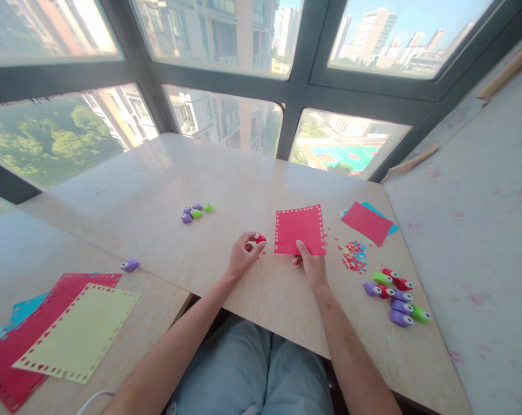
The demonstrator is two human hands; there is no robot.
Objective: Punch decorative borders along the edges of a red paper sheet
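Observation:
My left hand (242, 253) is closed around a small red craft punch (259, 237), pinched between thumb and fingers. To its right, my right hand (310, 262) grips the lower edge of a red paper sheet (299, 230), thumb on top and fingers underneath. Small holes run along the sheet's left, top and right edges; the bottom edge shows none that I can make out. The punch is a little left of the sheet, apart from it. A few red paper bits lie on the table near both hands.
Right of the sheet lie a red and blue paper stack (367, 223), a confetti pile (355, 257) and several coloured punches (401, 308). More punches (195, 213) sit at back left, with one purple punch (130, 265) nearer. Hole-edged sheets (79, 331) overlap at left. Windows border the table (243, 178).

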